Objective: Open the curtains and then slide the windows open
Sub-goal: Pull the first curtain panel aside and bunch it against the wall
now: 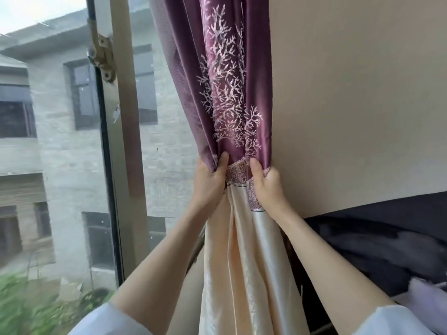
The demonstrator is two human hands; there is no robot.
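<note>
Currently, the left hand [210, 180] and right hand [267, 183] each grip the gathered curtain [229, 105], bunched against the right wall [358, 93]. Window frame [125, 117] stands left, glass exposed.

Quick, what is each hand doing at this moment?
Left hand: grips the gathered curtain.
Right hand: grips the same curtain, beside the wall.

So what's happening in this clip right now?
A person grips a bunched purple-and-cream curtain with both hands, left hand and right hand, holding it gathered against the beige wall at the right of the window. The glass is uncovered. The latch on the window frame is untouched.
</note>
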